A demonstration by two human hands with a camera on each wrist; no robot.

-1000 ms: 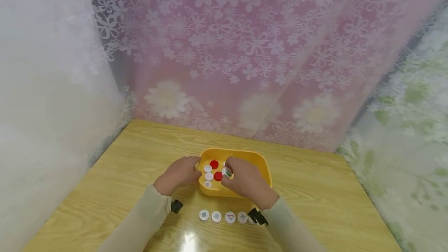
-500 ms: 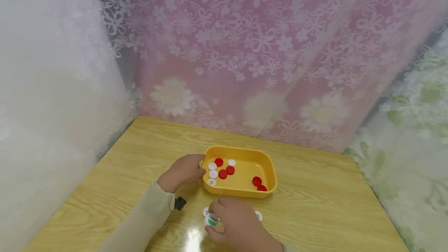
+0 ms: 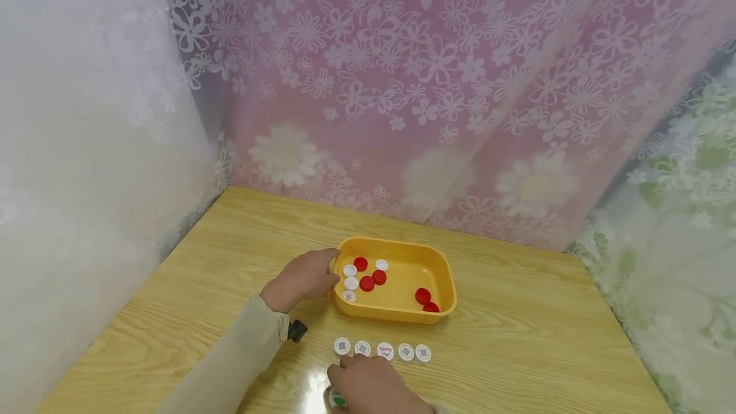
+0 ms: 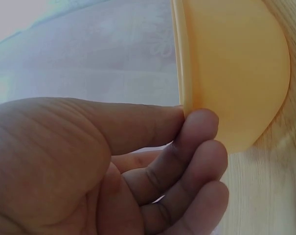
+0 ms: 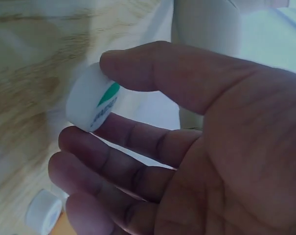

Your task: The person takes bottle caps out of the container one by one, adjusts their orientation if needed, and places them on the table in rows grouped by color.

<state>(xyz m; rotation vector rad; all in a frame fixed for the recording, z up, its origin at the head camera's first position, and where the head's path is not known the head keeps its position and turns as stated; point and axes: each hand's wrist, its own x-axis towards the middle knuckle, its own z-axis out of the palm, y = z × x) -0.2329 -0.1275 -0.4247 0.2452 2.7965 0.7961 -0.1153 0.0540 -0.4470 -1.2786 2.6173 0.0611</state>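
Green-printed white bottle cap: in the right hand, over the near worktop, nearer than the row. Right fingers pinch it by the edge against the thumb, tilted; can't tell if it touches wood.

Risks, my read: small edge grip, so a slip could drop it and let it roll. Knuckles sit right by the row of five white caps, overlapping the second from left in the head view; a careless sweep could skew that line.

Left hand: fingers and thumb grasp the yellow tray at its left rim. A tug there could slide the tray and shift the loose load.

Tray contents: five red caps, three far left of centre, two at the near right; four white caps, three down the left end, one farther right.

Beyond the worktop: pink floral curtain.
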